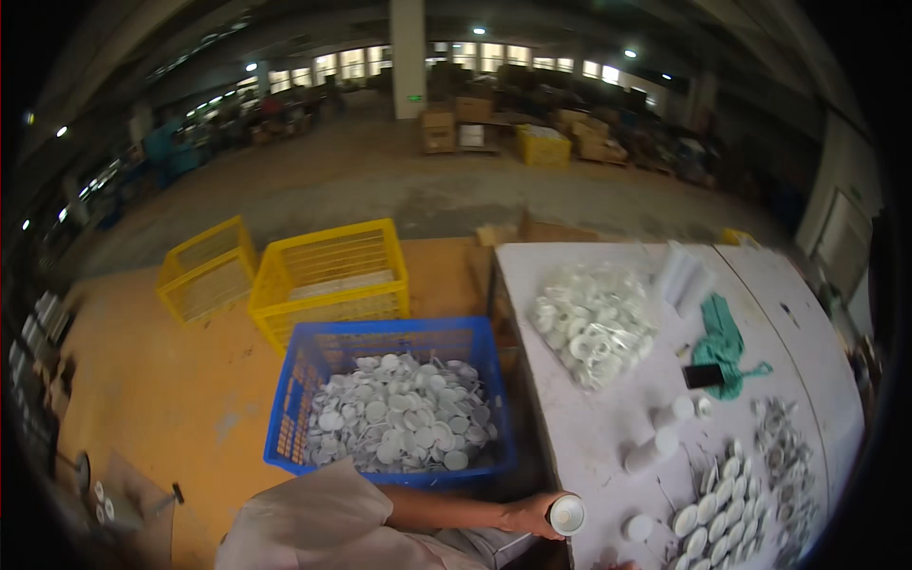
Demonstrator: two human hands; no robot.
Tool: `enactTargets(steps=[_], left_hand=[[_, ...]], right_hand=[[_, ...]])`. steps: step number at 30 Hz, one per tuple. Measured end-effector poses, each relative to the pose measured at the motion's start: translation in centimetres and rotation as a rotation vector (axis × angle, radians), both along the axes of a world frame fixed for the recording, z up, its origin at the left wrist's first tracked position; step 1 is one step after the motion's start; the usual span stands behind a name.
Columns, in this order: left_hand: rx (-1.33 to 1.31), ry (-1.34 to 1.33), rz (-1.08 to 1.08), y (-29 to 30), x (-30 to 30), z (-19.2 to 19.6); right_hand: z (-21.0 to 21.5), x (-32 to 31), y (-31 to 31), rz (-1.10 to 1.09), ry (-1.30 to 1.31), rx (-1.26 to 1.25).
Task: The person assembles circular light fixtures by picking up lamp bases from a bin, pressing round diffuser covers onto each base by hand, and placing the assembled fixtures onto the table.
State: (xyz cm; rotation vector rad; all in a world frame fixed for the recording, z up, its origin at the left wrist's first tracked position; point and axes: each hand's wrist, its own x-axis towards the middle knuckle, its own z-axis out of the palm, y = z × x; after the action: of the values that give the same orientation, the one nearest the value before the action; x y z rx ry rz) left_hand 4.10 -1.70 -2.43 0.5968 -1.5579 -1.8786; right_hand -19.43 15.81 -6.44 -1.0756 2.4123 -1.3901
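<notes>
My left hand [532,516] is at the table's near-left edge, its fingers closed round a white cylindrical lamp housing [567,514] whose round end faces up. Only a sliver of my right hand [624,566] shows at the bottom edge, with its fingers out of sight. On the white table [589,446] to the right of the held housing stand similar white cylinders [653,451], a short one [637,527] among them. Farther right lie rows of white round pieces with wires [727,508], beside a heap of small metallic parts [787,456].
A blue crate [285,418] full of white discs [404,413] stands left of the table. Yellow crates [328,309] sit behind it. On the table are a clear bag of white rings [594,323], a green cloth [722,332] and a dark phone-like object [703,376].
</notes>
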Motion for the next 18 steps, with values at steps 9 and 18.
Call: enactTargets(steps=[9,18], left_hand=[[-0.045,0.018,-0.021,-1.8,0.1,1.5],[0.079,-0.054,-0.084,-0.6,-0.3,4.9]], right_hand=[[-11.0,-5.9,-0.9,0.031,0.238,-0.129],[-3.1,-2.0,-0.3,0.028,-0.09,0.063]])
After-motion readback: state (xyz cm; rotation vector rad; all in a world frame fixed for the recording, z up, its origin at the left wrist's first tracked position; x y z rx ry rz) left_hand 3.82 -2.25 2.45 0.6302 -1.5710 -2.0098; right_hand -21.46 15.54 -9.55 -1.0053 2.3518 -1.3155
